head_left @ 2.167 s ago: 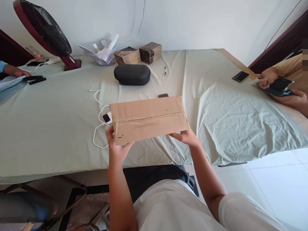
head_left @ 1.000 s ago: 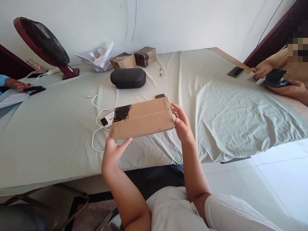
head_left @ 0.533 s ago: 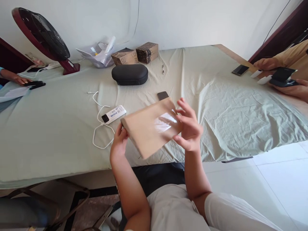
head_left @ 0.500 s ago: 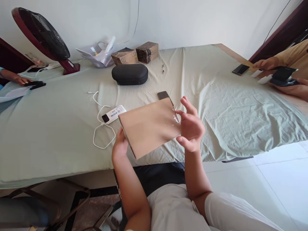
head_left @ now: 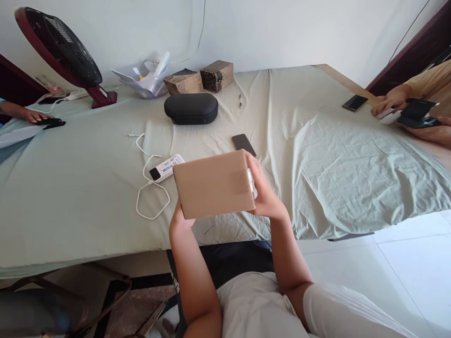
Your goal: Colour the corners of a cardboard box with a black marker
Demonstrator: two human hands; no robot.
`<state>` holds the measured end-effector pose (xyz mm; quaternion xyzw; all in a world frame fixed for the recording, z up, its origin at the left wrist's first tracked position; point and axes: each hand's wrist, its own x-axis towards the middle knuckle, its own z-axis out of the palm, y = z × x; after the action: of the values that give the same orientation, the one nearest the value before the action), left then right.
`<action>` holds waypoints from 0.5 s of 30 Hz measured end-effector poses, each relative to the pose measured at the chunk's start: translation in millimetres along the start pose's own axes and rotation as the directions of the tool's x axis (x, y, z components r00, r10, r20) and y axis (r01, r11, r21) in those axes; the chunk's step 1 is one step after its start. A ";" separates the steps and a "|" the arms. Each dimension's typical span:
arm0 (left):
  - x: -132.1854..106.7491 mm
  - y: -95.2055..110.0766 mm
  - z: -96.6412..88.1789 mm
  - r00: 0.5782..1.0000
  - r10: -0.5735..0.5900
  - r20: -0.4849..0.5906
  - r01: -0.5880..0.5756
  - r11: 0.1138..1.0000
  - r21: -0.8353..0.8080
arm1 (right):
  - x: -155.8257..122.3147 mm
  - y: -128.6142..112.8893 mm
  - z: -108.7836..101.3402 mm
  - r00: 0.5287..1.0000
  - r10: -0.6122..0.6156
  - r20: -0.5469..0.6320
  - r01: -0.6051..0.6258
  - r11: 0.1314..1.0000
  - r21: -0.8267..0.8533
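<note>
Above the front of the table I hold a plain brown cardboard box [head_left: 213,185], one broad face turned up toward me. My left hand [head_left: 180,219] is closed on its left lower edge, most of the fingers hidden behind it. On the right end, my right hand [head_left: 265,192] grips the box, fingers along the end and fingertips out of sight. A whitish patch shows on that end beside the right hand. Just behind the box lies a dark phone [head_left: 244,144]. To its left is a white power bank [head_left: 167,168] with a white cable [head_left: 148,176].
A black zip case [head_left: 191,109], two patterned boxes [head_left: 216,76], a plastic basket [head_left: 148,87] and a fan [head_left: 63,51] stand farther back. A pen [head_left: 240,101] lies behind the phone. One person's hand [head_left: 31,115] is at left; another person's hands [head_left: 394,101] hold a dark device at right.
My right hand has come in from beside the box and now grips its right end. The box has turned a little, its right side now more level with the left.
</note>
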<state>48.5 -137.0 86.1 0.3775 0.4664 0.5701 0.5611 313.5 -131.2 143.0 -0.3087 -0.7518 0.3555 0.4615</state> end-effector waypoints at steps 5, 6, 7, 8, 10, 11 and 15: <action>-2.7 11.0 1.3 0.997 0.080 0.020 -0.079 0.996 -0.045 | 5.8 -3.4 0.0 0.985 0.062 0.161 -0.107 0.950 0.294; -2.0 13.8 0.1 0.994 0.099 0.038 -0.098 0.995 -0.029 | 6.1 -4.6 1.1 0.990 0.093 0.111 -0.126 0.931 0.344; -1.3 16.8 -0.9 0.992 0.113 0.062 -0.112 0.994 -0.022 | 6.5 -5.6 2.9 0.990 0.130 0.053 -0.141 0.918 0.371; -0.9 19.8 -1.3 0.989 0.125 0.080 -0.123 0.992 -0.023 | 7.0 -6.3 5.3 0.986 0.168 0.010 -0.159 0.912 0.378; -1.5 25.6 0.6 0.981 0.166 0.096 -0.164 0.986 -0.029 | 8.8 -6.4 11.5 0.978 0.211 -0.006 -0.195 0.913 0.359; -2.6 27.9 2.7 0.979 0.179 0.099 -0.177 0.984 -0.025 | 9.9 -5.8 14.7 0.978 0.207 0.010 -0.198 0.919 0.341; -7.5 28.6 10.6 0.986 0.158 0.045 -0.159 0.987 0.034 | 14.0 -2.4 23.3 0.995 0.100 -0.022 -0.090 0.960 0.264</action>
<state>51.1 -141.4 117.1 0.4358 0.4335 0.5962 0.5165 286.6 -127.3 144.0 -0.2867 -0.6741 0.4683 0.4940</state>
